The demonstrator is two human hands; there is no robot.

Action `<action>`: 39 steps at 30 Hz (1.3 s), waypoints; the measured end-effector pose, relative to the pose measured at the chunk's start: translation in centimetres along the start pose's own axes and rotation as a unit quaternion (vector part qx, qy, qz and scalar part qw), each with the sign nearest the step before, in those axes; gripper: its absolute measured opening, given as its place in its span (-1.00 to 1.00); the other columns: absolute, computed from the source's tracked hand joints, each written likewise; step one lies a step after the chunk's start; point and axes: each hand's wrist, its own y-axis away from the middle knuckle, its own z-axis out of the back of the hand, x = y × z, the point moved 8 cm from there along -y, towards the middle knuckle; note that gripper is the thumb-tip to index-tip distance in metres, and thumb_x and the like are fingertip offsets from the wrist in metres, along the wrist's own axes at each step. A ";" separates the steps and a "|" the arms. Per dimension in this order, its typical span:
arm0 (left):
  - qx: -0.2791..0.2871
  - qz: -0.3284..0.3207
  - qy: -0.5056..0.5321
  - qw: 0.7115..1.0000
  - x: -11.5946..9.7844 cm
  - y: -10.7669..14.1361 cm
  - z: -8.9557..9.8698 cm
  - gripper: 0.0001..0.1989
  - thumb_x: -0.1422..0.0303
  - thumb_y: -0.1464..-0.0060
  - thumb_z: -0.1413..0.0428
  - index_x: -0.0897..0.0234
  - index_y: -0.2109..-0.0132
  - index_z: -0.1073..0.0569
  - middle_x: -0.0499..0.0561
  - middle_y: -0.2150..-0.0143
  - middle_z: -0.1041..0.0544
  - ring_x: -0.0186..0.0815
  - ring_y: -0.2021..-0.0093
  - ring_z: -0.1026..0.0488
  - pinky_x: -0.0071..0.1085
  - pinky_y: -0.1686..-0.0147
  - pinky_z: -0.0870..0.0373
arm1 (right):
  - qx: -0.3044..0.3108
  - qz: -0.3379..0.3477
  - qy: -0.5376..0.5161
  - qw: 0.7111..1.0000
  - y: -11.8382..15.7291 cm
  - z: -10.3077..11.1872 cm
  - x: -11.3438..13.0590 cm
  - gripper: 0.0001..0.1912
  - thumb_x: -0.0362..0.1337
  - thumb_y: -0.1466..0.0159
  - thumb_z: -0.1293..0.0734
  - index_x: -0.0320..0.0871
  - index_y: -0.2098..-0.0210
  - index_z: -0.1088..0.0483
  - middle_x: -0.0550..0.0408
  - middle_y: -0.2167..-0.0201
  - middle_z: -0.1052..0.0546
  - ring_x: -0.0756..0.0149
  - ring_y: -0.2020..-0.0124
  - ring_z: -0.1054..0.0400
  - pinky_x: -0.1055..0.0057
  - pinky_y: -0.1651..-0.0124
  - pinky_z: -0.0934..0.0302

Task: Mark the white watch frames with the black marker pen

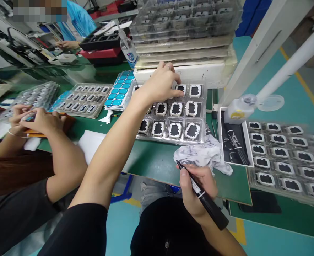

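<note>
My right hand grips a black marker, its dark tip uncovered and pointing up and left, beside a crumpled, stained white cloth. My left hand reaches over the back row of a clear plastic tray that holds several white-rimmed frames with dark centres. Its thumb and fingers close around a frame in that row, still in its compartment. The back left part of the tray is hidden behind my hand and forearm.
Stacked trays rise behind. A spray bottle and blue-patterned sheets stand back left. At right are a box holding another marker, a bottle and a frame tray. A co-worker's hands are at left.
</note>
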 end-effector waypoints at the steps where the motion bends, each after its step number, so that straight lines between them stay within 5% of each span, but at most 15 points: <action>1: -0.003 0.000 0.003 1.000 0.0 -0.3 0.0 -0.62 0.19 0.11 -0.63 0.04 0.28 -0.61 0.09 0.19 -0.57 0.13 -0.08 -0.56 0.25 -0.27 -0.58 | -0.003 0.001 0.005 1.000 -0.1 0.0 0.1 -0.88 -0.34 -0.43 -0.53 -0.07 0.10 -0.54 0.06 0.24 -0.77 0.13 0.27 -0.76 0.29 0.17 -0.73; 6: -0.020 0.021 0.062 0.998 -0.8 -0.5 0.4 -0.52 0.36 0.14 -0.65 0.11 0.28 -0.47 0.02 0.26 -0.56 0.01 0.07 -0.60 0.06 -0.08 -0.66 | -0.022 0.010 0.008 1.000 -0.4 0.0 0.4 -0.91 -0.31 -0.45 -0.51 -0.07 0.14 -0.52 0.08 0.28 -0.75 0.20 0.37 -0.72 0.39 0.33 -0.63; 10: -0.016 0.051 0.107 0.993 -2.8 0.8 0.9 -0.62 0.36 -0.09 -0.55 0.16 0.23 -0.46 -0.03 0.27 -0.55 -0.08 0.13 -0.65 -0.03 -0.03 -0.67 | -0.026 0.000 0.005 1.000 -0.2 -0.1 0.0 -0.88 -0.29 -0.45 -0.54 -0.08 0.16 -0.52 0.11 0.31 -0.74 0.21 0.40 -0.70 0.40 0.35 -0.60; 13: -0.115 0.067 0.153 0.979 -5.4 4.8 4.2 -0.64 0.15 -0.29 -0.49 0.16 0.12 -0.46 -0.01 0.13 -0.59 -0.10 -0.01 -0.70 -0.07 -0.05 -0.71 | -0.031 -0.023 -0.006 0.999 0.3 0.0 -0.7 -0.87 -0.28 -0.45 -0.56 -0.08 0.15 -0.54 0.12 0.30 -0.73 0.23 0.40 -0.69 0.42 0.37 -0.56; 17: -0.245 0.144 0.264 0.922 -8.8 14.3 7.8 -0.51 -0.03 -0.32 -0.47 0.09 -0.04 -0.40 -0.01 0.05 -0.60 -0.19 0.06 -0.74 -0.23 0.12 -0.78 | -0.028 -0.036 -0.016 0.999 0.9 0.2 -1.2 -0.86 -0.28 -0.45 -0.58 -0.08 0.12 -0.55 0.12 0.26 -0.73 0.20 0.37 -0.71 0.38 0.34 -0.58; 19: -0.256 0.204 0.326 0.887 -10.1 18.9 7.1 -0.56 0.05 -0.37 -0.46 0.07 -0.03 -0.37 -0.05 0.09 -0.59 -0.26 0.19 -0.75 -0.33 0.28 -0.76 | -0.029 -0.033 -0.009 0.999 1.0 0.4 -1.3 -0.84 -0.28 -0.44 -0.60 -0.09 0.10 -0.55 0.11 0.26 -0.73 0.19 0.37 -0.71 0.36 0.33 -0.59; 22: -0.208 0.292 0.437 0.825 -11.7 23.7 3.4 -0.55 0.16 -0.33 -0.50 0.09 -0.04 -0.38 -0.09 0.12 -0.61 -0.32 0.31 -0.73 -0.44 0.42 -0.71 | -0.037 -0.017 -0.001 0.999 0.6 0.7 -0.9 -0.83 -0.27 -0.43 -0.61 -0.08 0.09 -0.56 0.09 0.26 -0.74 0.12 0.36 -0.71 0.25 0.27 -0.66; 27: -0.147 0.385 0.538 0.735 -13.7 26.9 -2.4 -0.42 0.37 -0.07 -0.62 0.18 -0.11 -0.50 -0.04 0.05 -0.67 -0.40 0.18 -0.71 -0.51 0.13 -0.75 | -0.017 -0.032 -0.032 0.999 -0.5 0.1 -0.4 -0.84 -0.28 -0.46 -0.57 -0.09 0.20 -0.52 0.00 0.24 -0.75 -0.09 0.19 -0.79 0.09 0.14 -0.75; 30: -0.147 0.397 0.528 0.736 -14.3 27.4 -3.2 -0.43 0.47 -0.06 -0.58 0.16 -0.11 -0.49 -0.05 0.00 -0.67 -0.43 0.16 -0.69 -0.52 0.07 -0.71 | 0.032 -0.019 -0.035 0.999 -0.8 -0.7 0.1 -0.87 -0.32 -0.45 -0.57 -0.08 0.16 -0.55 0.06 0.31 -0.73 -0.18 0.07 -0.79 0.09 0.13 -0.76; 34: -0.103 0.379 0.482 0.783 -15.1 27.2 -3.2 -0.56 0.49 -0.18 -0.49 0.15 -0.09 -0.50 -0.05 0.06 -0.68 -0.37 0.14 -0.70 -0.48 0.05 -0.70 | 0.059 0.036 -0.039 0.997 -0.8 -1.3 0.6 -0.86 -0.39 -0.43 -0.55 -0.05 0.10 -0.58 0.17 0.40 -0.67 -0.14 0.05 -0.80 -0.09 -0.15 -0.77; 39: -0.072 0.346 0.415 0.838 -15.6 27.2 -2.9 -0.62 0.47 -0.28 -0.42 0.15 -0.18 -0.59 -0.01 0.01 -0.72 -0.32 0.09 -0.72 -0.46 0.03 -0.70 | 0.083 0.061 0.010 0.995 -0.8 -1.8 0.8 -0.82 -0.40 -0.42 -0.56 -0.02 0.06 -0.59 0.12 0.22 -0.78 -0.07 0.02 -0.80 0.12 -0.01 -0.78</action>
